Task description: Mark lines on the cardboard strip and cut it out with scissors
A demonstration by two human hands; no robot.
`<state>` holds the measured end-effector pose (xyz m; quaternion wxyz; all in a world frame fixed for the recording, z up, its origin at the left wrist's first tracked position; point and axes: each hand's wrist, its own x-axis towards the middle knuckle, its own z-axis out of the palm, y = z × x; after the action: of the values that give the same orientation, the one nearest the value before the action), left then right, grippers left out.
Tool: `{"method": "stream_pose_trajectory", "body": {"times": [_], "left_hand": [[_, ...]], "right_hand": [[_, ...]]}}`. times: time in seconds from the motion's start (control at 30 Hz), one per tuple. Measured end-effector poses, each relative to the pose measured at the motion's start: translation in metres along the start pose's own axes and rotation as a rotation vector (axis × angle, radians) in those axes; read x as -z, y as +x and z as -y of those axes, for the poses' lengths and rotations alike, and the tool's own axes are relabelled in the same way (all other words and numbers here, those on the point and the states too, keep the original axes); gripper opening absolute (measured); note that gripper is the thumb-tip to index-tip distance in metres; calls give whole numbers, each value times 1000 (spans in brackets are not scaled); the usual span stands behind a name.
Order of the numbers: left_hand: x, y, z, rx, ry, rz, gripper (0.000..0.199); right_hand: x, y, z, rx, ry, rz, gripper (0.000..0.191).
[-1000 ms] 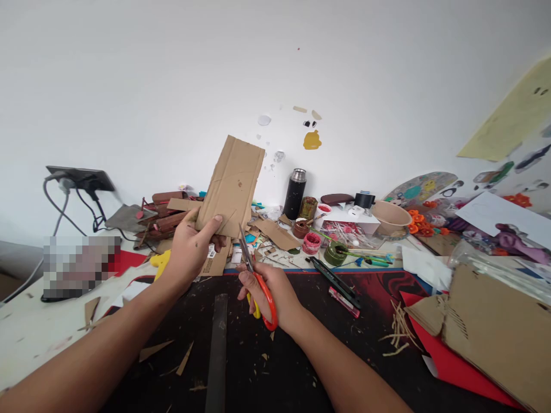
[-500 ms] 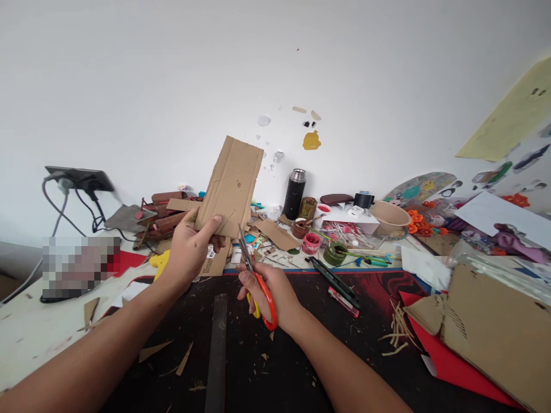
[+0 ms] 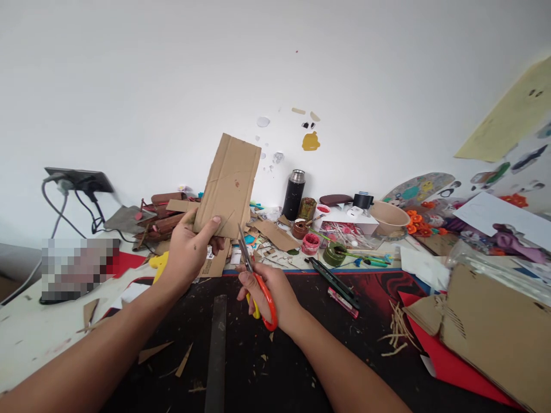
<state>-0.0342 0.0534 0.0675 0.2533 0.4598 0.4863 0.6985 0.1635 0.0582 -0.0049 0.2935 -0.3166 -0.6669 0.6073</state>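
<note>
A flat brown piece of cardboard [image 3: 232, 183] is held up and tilted in my left hand [image 3: 191, 246], the thumb on its face and the fingers behind it. Pencil-like curved lines cross its surface. Scissors [image 3: 264, 301] with red and yellow handles are in my right hand [image 3: 275, 295], fingers wrapped through the loops. Their blades point up at the cardboard's lower right corner; whether they touch it I cannot tell. Below my hands a long dark ruler-like strip [image 3: 216, 350] lies on the black mat [image 3: 275, 378].
Behind the mat stand a black flask [image 3: 294, 195], small paint jars [image 3: 310, 244] and a beige bowl [image 3: 390, 218]. A green utility knife [image 3: 333, 281] lies to the right. Larger cardboard [image 3: 499, 338] fills the right side; scraps [image 3: 185, 360] dot the mat. Cables [image 3: 92, 212] hang at left.
The cardboard has shifted very slightly left in my left hand. My right hand and the scissors look almost the same as before.
</note>
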Motion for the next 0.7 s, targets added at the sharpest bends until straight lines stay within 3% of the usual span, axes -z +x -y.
{"method": "stream_pose_trajectory", "body": {"times": [0.7], "left_hand": [[0,-1,2,25,-24,-18,31]], "right_hand": [[2,-9,23,-25,-103,-24,52]]}}
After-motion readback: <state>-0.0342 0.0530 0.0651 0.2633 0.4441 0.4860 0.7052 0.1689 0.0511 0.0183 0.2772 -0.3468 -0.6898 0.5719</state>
